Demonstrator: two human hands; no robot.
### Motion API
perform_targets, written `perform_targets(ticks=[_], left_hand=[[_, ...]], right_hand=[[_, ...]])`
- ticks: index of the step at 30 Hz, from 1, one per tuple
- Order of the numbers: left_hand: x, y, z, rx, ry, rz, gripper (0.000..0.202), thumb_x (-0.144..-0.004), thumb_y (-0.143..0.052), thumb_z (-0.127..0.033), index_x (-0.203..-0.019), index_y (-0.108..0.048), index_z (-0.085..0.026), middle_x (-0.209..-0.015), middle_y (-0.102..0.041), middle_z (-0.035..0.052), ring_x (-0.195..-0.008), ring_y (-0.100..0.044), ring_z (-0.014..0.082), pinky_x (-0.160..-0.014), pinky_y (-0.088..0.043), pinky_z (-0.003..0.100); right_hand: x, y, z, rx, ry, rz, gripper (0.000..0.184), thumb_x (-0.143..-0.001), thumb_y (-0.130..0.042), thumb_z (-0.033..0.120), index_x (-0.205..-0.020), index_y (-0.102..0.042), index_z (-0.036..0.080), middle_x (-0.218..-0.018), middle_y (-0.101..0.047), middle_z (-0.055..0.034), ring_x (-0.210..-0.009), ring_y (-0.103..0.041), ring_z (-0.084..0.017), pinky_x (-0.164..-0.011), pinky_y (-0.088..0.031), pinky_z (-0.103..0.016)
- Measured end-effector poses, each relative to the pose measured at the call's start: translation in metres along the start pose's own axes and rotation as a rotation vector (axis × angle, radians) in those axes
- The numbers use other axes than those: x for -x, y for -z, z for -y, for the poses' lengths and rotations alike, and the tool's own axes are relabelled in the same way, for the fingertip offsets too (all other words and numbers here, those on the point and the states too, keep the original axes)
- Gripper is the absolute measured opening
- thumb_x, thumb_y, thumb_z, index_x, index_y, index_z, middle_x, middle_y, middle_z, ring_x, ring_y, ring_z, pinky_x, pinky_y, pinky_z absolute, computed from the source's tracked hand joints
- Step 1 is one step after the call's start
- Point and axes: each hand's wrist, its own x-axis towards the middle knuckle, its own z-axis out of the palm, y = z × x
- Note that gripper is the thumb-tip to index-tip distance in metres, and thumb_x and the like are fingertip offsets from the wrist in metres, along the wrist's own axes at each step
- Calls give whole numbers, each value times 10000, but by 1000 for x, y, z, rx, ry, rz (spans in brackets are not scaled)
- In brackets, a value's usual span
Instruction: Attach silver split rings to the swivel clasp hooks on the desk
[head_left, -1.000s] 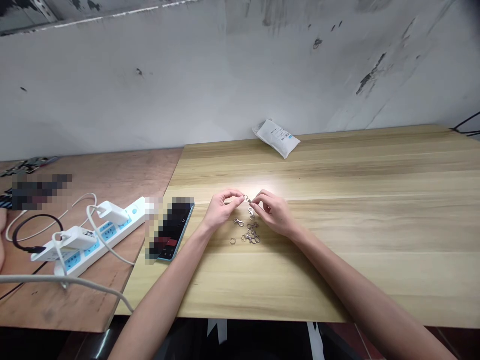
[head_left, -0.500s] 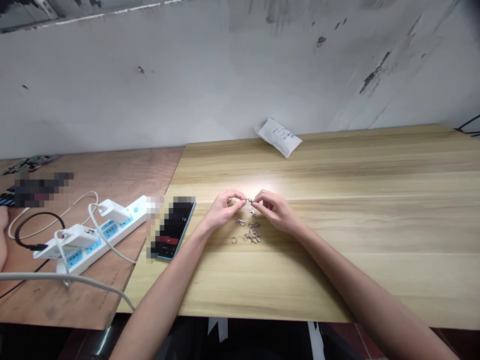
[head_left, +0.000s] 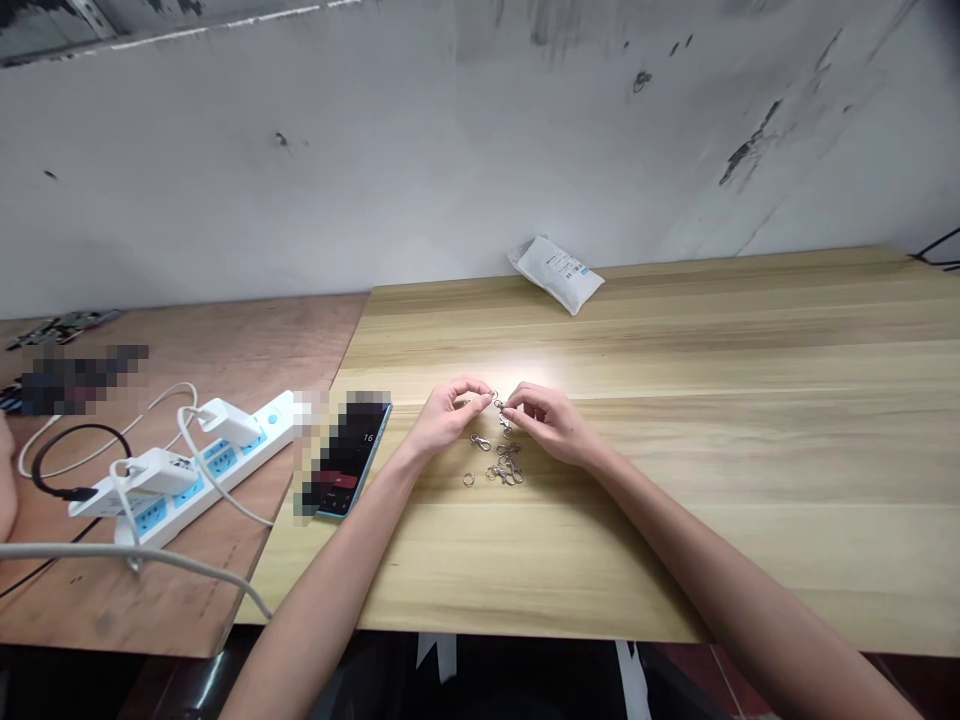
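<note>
**2 hands pinching 1 small clasp**

Head view: the left hand (head_left: 448, 417) and the right hand (head_left: 553, 424) are meeting fingertip to fingertip just above the wooden table (head_left: 712, 470). Each is pinching tight on a small metal clasp (head_left: 497, 402) between them. A pile (head_left: 507, 468) of clasps and rings is lying just beneath, and a phone (head_left: 346, 457) is resting to the left.

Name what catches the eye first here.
The left hand and right hand pinch a small metal clasp between their fingertips in a bright patch on the wooden table, above a loose pile of clasps and rings. Left of them lie a phone and a white power strip with chargers plugged in; a white pouch sits by the wall.
</note>
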Motion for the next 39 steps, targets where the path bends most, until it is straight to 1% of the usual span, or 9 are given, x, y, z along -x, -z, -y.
perform_targets(ticks=[5, 11, 15, 19, 24, 29, 33, 39], left_hand=[[0, 0, 1, -1, -12, 13, 208, -846, -637, -367, -887, -674, -166, -1000, -668, 71, -956, -597, 183, -881, -435, 307], [0, 1, 2, 18, 0, -4, 227, -843, -639, -384, -899, -666, -166, -1024, -665, 78, -1001, -596, 200, -899, -438, 320], [0, 1, 1, 0, -18, 7, 219, -849, -633, -374, -898, -670, -164, -1015, -667, 76, -982, -597, 194, -912, -432, 325], [1, 0, 1, -1, -16, 18, 211, -852, -628, -367, -900, -665, -164, -1004, -660, 74, -974, -591, 194, -890, -437, 318], [2, 2, -3, -9, 10, 66, 201, -850, -627, -360, -864, -652, -161, -980, -640, 68, -935, -583, 184, -844, -439, 304], [2, 7, -4, -75, -21, 114, 188, -855, -624, -352, -861, -664, -168, -992, -641, 73, -975, -582, 195, -917, -413, 335], [2, 9, -2, -145, -43, 125, 177, -860, -618, -349, -859, -669, -179, -1010, -658, 78, -1063, -573, 220, -990, -379, 375], [2, 9, -3, -173, -33, 105, 143, -855, -622, -314, -810, -660, -184, -991, -667, 81, -1116, -569, 236, -1000, -387, 396]], right_hand=[[0, 0, -1, -12, -2, -26, 233, -925, -551, 364, -799, -626, 183, -771, -585, -22, -573, -446, -104, -556, -364, -255], [0, 0, 0, -5, -10, -16, 223, -924, -549, 351, -800, -627, 184, -777, -589, -26, -569, -441, -104, -552, -366, -258], [0, -1, 0, -7, -8, -21, 227, -922, -549, 358, -798, -625, 185, -773, -584, -26, -568, -436, -105, -553, -367, -259], [0, -1, -1, -20, -12, -15, 222, -921, -551, 356, -802, -626, 185, -776, -583, -23, -568, -439, -104, -553, -367, -257], [2, -1, 0, -12, -17, 16, 215, -920, -553, 339, -796, -634, 184, -763, -587, -25, -571, -442, -106, -550, -358, -256], [3, -2, -2, -12, -11, 35, 221, -917, -552, 342, -786, -632, 184, -744, -579, -22, -585, -443, -110, -543, -347, -249], [4, -3, -4, -14, -17, 47, 230, -918, -550, 347, -774, -624, 184, -723, -569, -16, -578, -436, -108, -540, -344, -246], [3, -4, -7, 61, 16, 15, 224, -928, -535, 344, -792, -622, 188, -751, -583, -26, -565, -446, -109, -560, -357, -259]])
